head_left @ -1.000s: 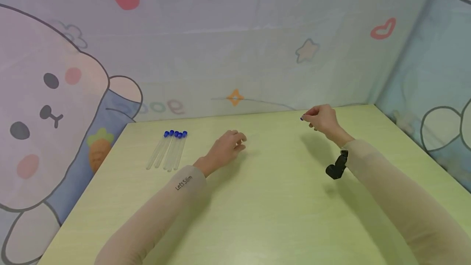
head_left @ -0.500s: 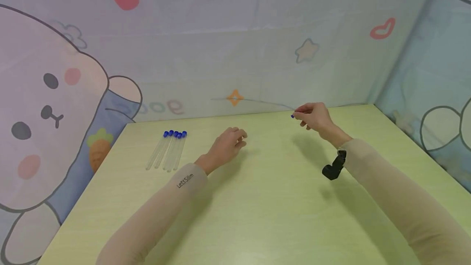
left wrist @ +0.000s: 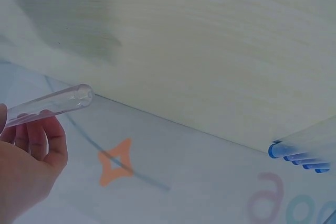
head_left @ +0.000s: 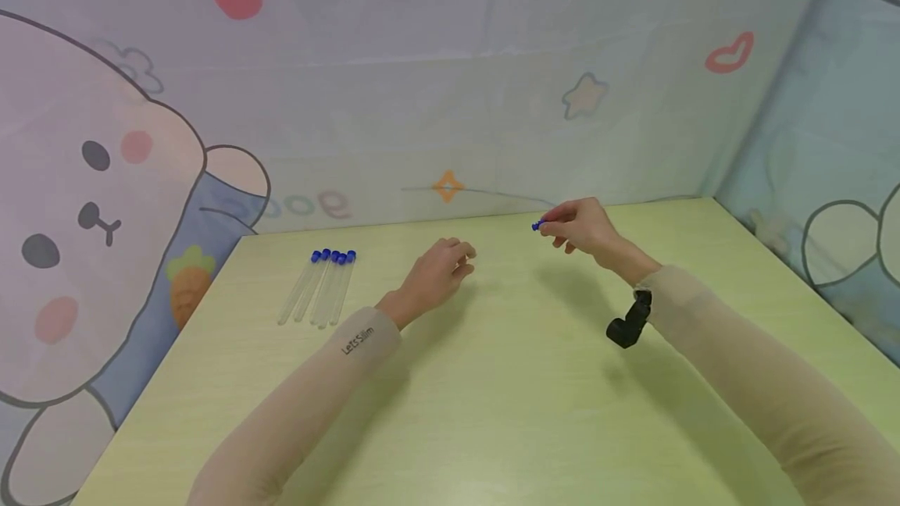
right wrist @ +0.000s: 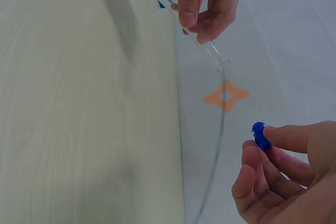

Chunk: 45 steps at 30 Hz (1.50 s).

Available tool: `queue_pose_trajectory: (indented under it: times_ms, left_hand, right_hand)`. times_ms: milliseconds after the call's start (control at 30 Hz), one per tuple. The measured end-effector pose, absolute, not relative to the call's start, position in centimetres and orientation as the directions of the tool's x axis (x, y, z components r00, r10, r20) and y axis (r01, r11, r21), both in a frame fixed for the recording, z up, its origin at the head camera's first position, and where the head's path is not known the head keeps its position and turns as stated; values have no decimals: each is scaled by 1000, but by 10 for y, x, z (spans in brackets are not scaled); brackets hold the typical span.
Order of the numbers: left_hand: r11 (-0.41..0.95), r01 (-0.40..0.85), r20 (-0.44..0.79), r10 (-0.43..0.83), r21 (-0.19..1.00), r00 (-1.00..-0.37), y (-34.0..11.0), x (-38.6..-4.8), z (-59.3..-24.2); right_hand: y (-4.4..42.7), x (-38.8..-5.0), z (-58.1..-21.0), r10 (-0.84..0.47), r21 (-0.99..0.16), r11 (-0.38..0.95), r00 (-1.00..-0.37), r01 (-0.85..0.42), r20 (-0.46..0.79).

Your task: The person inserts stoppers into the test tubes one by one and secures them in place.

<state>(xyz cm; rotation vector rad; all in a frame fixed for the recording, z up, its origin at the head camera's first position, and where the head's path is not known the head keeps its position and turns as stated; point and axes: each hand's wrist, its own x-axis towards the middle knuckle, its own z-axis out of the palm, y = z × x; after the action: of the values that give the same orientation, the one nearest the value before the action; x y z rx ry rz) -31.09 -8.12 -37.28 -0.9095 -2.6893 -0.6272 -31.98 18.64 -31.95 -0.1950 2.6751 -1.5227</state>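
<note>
My left hand [head_left: 436, 272] grips a clear test tube [left wrist: 65, 100] above the table. In the left wrist view its rounded end sticks out past the fingers; in the right wrist view the other end [right wrist: 223, 65] points towards my right hand. To the right, my right hand [head_left: 587, 231] pinches a small ridged blue cap [right wrist: 260, 136] between thumb and fingertips. Cap and tube are apart. Several clear tubes [head_left: 323, 291] with blue caps [head_left: 336, 256] lie side by side on the table at left, capped ends to the back.
The pale wooden table [head_left: 492, 412] ends at a printed cloth backdrop [head_left: 394, 115] at the back, with another cloth [head_left: 844, 139] at right. A black wrist camera [head_left: 628, 325] hangs under the right sleeve.
My right hand has moved left with the blue cap, nearer to my left hand, and more of the cap shows. My left hand has shifted slightly right and up.
</note>
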Motion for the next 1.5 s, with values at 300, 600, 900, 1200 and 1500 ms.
queue_pose_trajectory:
  times_ms: [300,600,900,1200,1500]
  left_hand:
    - [721,613,341,516,322,-786,-79,-310,-370]
    - [718,617,346,518,322,-782,-76,-310,-366]
    - [714,628,362,522,309,-772,-76,-310,-364]
    - [702,645,365,540,302,-759,-72,-310,-364]
    - [703,642,340,549,307,-764,-69,-309,-363]
  right_hand:
    - [175,-317,-320,-194,-861,495,-981,-111,15]
    - [168,-317,-321,-235,-855,499,-972,-138,20]
    - [162,-317,-323,-266,-843,513,-964,-161,22]
    - [159,-316,-326,-281,-848,505,-960,-162,16]
    - [155,-311,-327,-285,-856,487,-958,-176,35]
